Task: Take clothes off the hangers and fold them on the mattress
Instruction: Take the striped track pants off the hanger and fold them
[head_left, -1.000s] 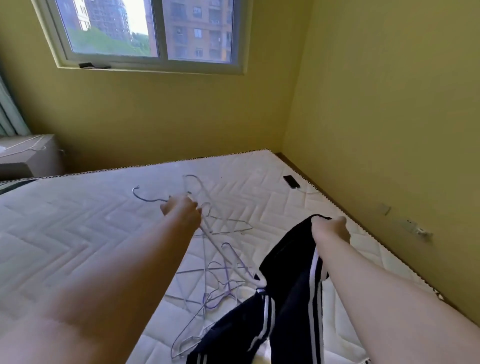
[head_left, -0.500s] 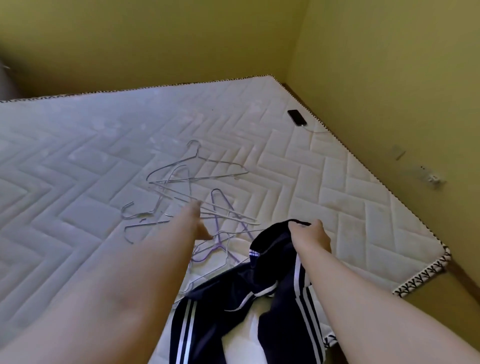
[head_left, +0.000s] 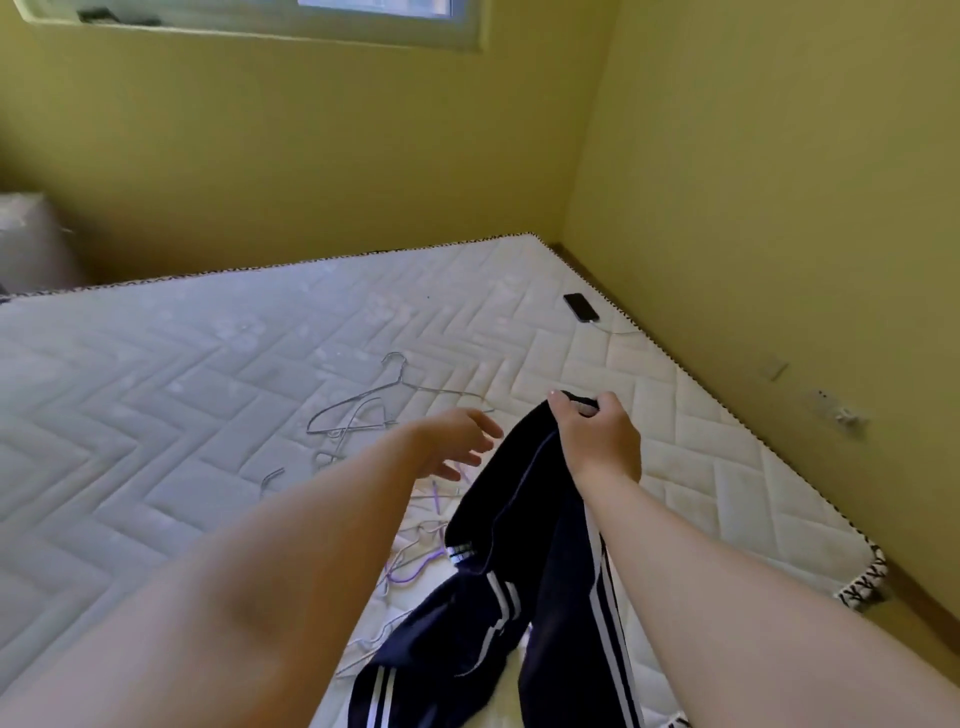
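A dark navy garment with white side stripes (head_left: 514, 525) hangs from my right hand (head_left: 597, 436), which grips its top edge above the mattress (head_left: 156, 395). The lower part of the garment lies bunched on the mattress near the front edge. My left hand (head_left: 457, 441) hovers just left of the garment with fingers spread and relaxed, holding nothing. Several wire hangers (head_left: 363, 410), silver and purple, lie in a loose pile on the mattress under and beyond my left hand.
A black phone (head_left: 581, 306) with a white cable lies near the mattress's far right edge by the yellow wall. A wall socket (head_left: 836, 413) sits low on the right wall. A window sill runs along the top, and a pale box stands at far left.
My left hand has let go of the hangers, which now lie on the mattress, and has moved toward the garment. My right hand has lifted the garment's top edge higher.
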